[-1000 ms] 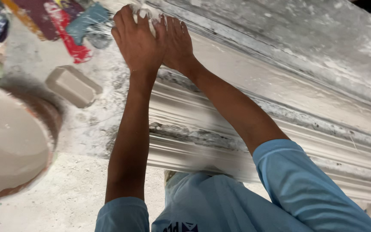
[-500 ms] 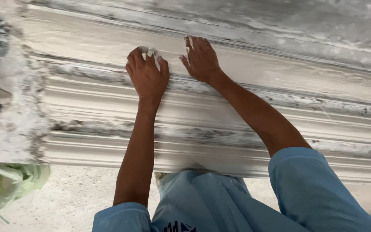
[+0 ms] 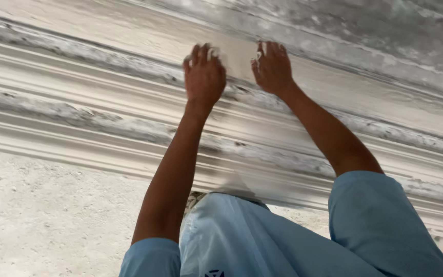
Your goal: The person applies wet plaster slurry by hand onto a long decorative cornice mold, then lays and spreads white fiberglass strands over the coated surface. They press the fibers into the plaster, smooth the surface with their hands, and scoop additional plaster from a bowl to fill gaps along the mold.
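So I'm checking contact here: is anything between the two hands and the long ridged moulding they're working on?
Nothing visible is in the way. The left hand and the right hand both lie flat on the pale ridged moulding, side by side. White paste clings to the fingertips.

Both palms hidden vs moulding (image 3: pixel 103 118); left hand (image 3: pixel 204 77) & right hand (image 3: pixel 273 66) fingertips blurred; moulding cut off both sides.

Both hands lie flat on the long plaster moulding (image 3: pixel 103 97), the left hand (image 3: pixel 204 77) just left of the right hand (image 3: pixel 273 66), near each other but apart. The floor (image 3: pixel 47 220) lies nearer, before the moulding.
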